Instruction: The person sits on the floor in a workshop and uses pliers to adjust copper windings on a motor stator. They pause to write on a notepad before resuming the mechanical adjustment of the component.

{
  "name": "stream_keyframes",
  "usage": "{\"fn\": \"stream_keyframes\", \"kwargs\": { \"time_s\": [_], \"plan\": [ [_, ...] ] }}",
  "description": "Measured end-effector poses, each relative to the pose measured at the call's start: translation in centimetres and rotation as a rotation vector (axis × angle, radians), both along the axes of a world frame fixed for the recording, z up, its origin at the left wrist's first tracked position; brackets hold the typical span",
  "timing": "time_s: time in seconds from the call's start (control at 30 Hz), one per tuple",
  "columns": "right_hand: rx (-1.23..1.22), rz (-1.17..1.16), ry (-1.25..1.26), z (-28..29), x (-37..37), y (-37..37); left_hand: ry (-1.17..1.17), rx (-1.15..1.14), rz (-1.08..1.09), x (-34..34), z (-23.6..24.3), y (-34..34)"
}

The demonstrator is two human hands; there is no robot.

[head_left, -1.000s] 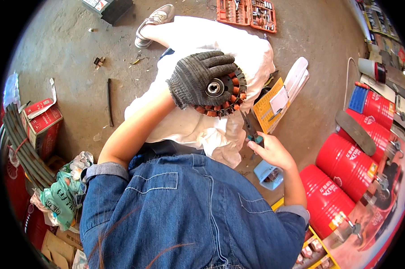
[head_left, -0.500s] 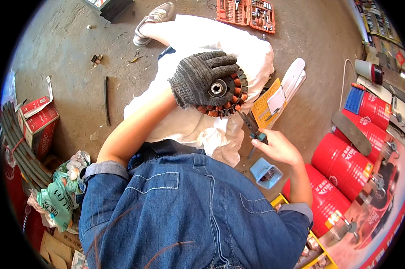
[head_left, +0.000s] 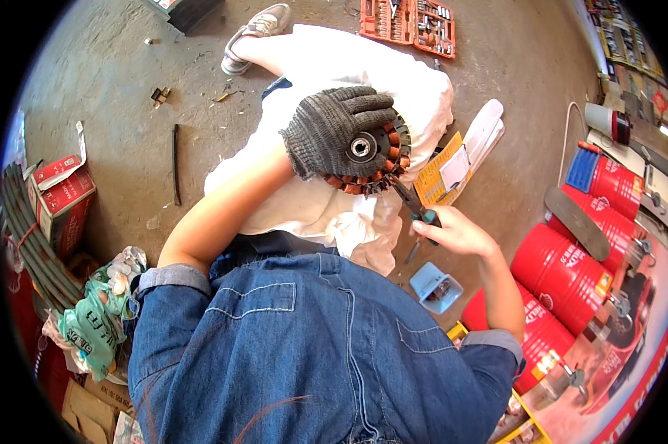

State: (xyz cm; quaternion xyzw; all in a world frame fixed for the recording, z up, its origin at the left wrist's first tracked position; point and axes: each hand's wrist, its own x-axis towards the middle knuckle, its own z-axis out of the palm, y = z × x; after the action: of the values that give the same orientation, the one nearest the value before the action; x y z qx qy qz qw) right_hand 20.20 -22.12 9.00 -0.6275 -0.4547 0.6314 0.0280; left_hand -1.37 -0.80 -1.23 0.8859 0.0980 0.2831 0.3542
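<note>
A round motor stator [head_left: 402, 152] with copper windings around its rim and a bearing at its hub rests on the white cloth [head_left: 326, 59] over my lap. Lying across it, my left hand [head_left: 338, 126] in a dark grey knit glove grips the stator, its fingers bent over the upper part. My bare right hand [head_left: 461, 235] is closed around the teal-and-black handles of a pair of pliers [head_left: 406, 197]. The jaws reach the windings at the stator's lower right edge; what they pinch, if anything, is too small to tell.
A light blue plastic box [head_left: 436, 287] with dark bits stands below my right hand. Beyond it are several red drums [head_left: 559, 266]. Papers and a yellow card [head_left: 432, 177] lie right of my lap. An orange socket set [head_left: 408, 29] lies open ahead; hoses [head_left: 34, 229] are at left.
The pliers have shifted slightly up and left, their jaws now against the windings. My right hand has moved a little with them. My left hand keeps its grip on the stator.
</note>
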Motion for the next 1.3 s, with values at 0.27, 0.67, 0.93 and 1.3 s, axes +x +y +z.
{"fn": "stream_keyframes", "kwargs": {
  "time_s": [0.27,0.67,0.93,1.3],
  "plan": [
    [-0.405,-0.303,0.274,-0.9,-1.0,-0.9,0.002,0.038,0.003,0.1,0.3,0.3],
    [-0.569,-0.351,0.672,-2.4,0.3,-0.9,0.053,0.042,-0.038,0.0,0.4,0.4],
    [-0.544,-0.354,0.747,-3.2,0.1,-1.1,0.039,0.016,-0.046,0.0,0.2,0.4],
    [-0.223,-0.227,0.315,-1.4,0.3,-1.1,0.035,-0.002,-0.029,-0.1,0.6,0.3]
  ]
}}
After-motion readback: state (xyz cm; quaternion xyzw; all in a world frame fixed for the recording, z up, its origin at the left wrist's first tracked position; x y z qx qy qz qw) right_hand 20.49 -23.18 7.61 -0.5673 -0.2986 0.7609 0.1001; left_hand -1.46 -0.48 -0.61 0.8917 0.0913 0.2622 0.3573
